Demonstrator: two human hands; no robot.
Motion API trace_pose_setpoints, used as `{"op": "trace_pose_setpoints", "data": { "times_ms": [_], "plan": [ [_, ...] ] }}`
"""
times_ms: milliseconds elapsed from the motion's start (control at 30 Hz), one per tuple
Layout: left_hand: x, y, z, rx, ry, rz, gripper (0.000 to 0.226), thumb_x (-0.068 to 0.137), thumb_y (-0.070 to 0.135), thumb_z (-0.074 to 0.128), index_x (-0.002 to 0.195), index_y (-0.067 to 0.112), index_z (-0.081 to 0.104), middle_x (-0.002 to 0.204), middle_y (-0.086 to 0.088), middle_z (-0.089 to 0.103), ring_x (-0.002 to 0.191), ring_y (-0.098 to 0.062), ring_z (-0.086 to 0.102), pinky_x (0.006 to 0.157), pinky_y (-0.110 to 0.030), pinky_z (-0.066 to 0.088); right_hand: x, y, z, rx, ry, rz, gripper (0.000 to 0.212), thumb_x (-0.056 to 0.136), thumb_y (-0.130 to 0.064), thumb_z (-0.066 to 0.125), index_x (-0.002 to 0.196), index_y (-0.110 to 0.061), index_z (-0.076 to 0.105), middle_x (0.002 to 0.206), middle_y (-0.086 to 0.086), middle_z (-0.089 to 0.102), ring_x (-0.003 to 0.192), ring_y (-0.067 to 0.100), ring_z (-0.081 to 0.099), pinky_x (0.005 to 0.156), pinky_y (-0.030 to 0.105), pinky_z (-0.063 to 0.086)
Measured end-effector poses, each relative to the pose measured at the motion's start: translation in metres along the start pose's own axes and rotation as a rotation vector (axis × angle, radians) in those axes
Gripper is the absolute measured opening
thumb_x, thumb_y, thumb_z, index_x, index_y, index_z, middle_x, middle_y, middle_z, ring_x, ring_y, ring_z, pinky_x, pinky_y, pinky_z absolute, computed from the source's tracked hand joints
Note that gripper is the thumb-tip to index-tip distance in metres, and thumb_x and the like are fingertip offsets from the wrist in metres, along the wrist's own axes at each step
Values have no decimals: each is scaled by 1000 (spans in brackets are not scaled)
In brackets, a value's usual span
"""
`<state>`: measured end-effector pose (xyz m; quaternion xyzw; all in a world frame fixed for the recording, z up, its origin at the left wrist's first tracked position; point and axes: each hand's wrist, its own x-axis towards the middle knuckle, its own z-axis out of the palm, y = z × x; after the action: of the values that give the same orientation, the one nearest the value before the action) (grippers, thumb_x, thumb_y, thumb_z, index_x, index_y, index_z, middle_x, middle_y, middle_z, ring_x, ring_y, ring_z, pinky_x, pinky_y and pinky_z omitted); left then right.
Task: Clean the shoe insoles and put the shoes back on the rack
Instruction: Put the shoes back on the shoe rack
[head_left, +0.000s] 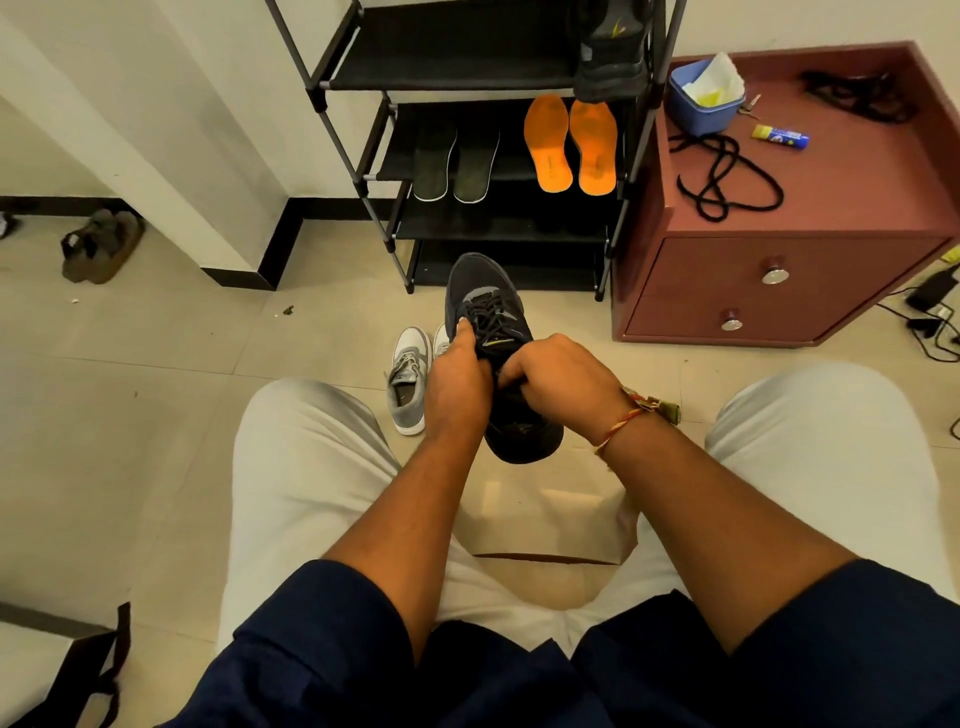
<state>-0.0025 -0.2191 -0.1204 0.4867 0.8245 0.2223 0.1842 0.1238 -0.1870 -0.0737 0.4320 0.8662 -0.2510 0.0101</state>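
Dark shoe (485, 291) held above the floor (156, 338), before the rack (358, 156) — left hand (457, 379) in a full grip on the laced side, right hand (558, 376) with fingers curled into the collar. Risk: a hard tug inside could twist it loose — dropping onto the grey sneaker (408, 379).

On the rack (498, 228), the top shelf (447, 57) lies free leftward; a black shoe (610, 57) blocks its right end. Dark insoles (452, 161) and orange insoles (571, 145) crowd the middle shelf (511, 150); grey sneakers (408, 379) sit on the floor (322, 332).
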Motion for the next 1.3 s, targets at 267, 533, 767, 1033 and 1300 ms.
{"op": "trace_pose_setpoints", "data": {
  "times_ms": [267,533,767,1033,1300],
  "plan": [
    [-1,1,-2,-18,54,-43,54,102,8,42,155,16,33,122,-14,66,106,-30,64,88,-39,53,3,29,-1,523,440,235,11,91,-16,65,90,-27,65,90,-8,69,78,8,70,71,27,55],
    [-2,0,6,-35,71,33,57,101,12,47,155,22,34,110,-8,70,98,-25,68,87,-44,60,14,41,17,1115,29,526,34,102,-43,47,121,-19,60,120,6,64,114,28,60,96,48,53],
    [-1,-2,5,-15,73,14,56,102,9,46,156,19,34,114,-10,69,102,-27,66,87,-40,58,21,46,28,1077,379,532,18,85,-12,76,103,-12,75,99,7,73,95,24,69,91,43,57],
    [2,-8,2,16,88,-91,51,102,11,41,152,19,37,110,-12,67,98,-30,65,80,-44,56,2,25,-5,1525,190,373,8,93,-5,65,99,-5,71,99,14,73,91,17,72,82,28,58],
    [2,-6,2,-5,96,-47,51,102,13,47,152,20,38,114,-10,68,102,-29,67,84,-44,59,1,8,-1,311,-43,235,16,94,-24,65,106,-22,76,103,1,70,97,20,62,83,28,47]
  ]
}}
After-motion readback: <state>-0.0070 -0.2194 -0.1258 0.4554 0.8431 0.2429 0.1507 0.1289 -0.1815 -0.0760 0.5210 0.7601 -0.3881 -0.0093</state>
